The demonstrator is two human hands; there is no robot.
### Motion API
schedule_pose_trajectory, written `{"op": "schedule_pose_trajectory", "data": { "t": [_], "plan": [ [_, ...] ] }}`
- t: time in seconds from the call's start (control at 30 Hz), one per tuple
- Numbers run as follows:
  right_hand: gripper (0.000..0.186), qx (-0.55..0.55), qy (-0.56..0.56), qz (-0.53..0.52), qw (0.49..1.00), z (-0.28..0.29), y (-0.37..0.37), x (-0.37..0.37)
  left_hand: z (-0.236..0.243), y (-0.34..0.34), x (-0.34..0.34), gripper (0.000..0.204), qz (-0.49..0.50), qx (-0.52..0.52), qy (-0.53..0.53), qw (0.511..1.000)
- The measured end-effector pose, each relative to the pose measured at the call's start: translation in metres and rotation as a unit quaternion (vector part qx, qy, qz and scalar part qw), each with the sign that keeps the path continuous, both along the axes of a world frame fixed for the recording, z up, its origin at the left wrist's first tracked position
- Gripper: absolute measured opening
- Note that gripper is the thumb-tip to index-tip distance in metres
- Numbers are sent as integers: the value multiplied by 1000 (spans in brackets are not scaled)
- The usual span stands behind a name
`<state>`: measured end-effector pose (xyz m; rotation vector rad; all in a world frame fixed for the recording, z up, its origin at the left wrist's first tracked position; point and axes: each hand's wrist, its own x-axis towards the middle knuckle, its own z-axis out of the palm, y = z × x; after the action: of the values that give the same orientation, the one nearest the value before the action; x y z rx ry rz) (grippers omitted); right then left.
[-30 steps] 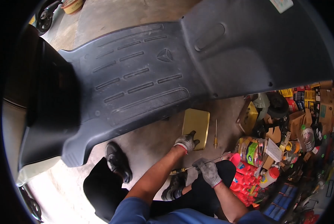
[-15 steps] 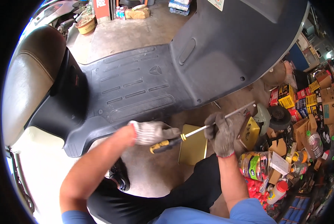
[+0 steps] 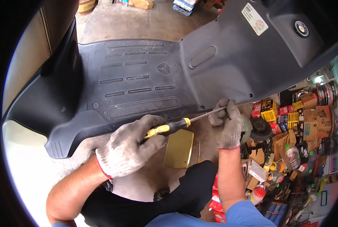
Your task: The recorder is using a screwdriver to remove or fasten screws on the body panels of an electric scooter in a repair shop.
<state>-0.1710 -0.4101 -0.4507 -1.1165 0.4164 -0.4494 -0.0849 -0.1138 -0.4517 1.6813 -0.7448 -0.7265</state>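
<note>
Left hand [image 3: 128,149]: gloved in grey knit, closed around the yellow-and-black handle of the screwdriver [image 3: 176,125], just below the lower edge of the scooter floorboard panel [image 3: 138,81].
Right hand [image 3: 227,123]: gloved alike, fingers pinched together on the bare steel shaft near its tip, touching the panel's lower edge where it bends up toward the front shield.
Screwdriver, position: lies nearly level, handle toward the person's left, tip against the panel edge; the tip itself is hidden by the glove.
Screwdriver, handling: judged light and rigid; the ribbed handle gives a sure hold, the thin smooth shaft likely slips in a knit glove and serves for guiding only.
Screwdriver, where to hold: handle for turning force, shaft close to the tip for steadying.
Scooter floorboard panel, handling: dark grey moulded plastic, ribbed, judged stiff in the flat but flexible and scratch-prone along the thin edge.
Yellow flat plate [image 3: 179,148]: on the concrete floor [image 3: 138,22], below the panel edge, between the forearms.
Second thin tool [image 3: 198,151]: on the floor, just right of the plate.
Boxes and bottles [image 3: 290,121]: piled below the panel's right end.
Tan seat [image 3: 36,45]: at the panel's left end.
</note>
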Motion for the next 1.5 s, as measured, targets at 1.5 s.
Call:
{"op": "schedule_pose_trajectory", "data": {
  "t": [1.5],
  "plan": [
    [31, 91, 25, -20, 995, 11, 9, 9, 29, -50, 3, 37, 68, -9, 189, 980]
  ]
}}
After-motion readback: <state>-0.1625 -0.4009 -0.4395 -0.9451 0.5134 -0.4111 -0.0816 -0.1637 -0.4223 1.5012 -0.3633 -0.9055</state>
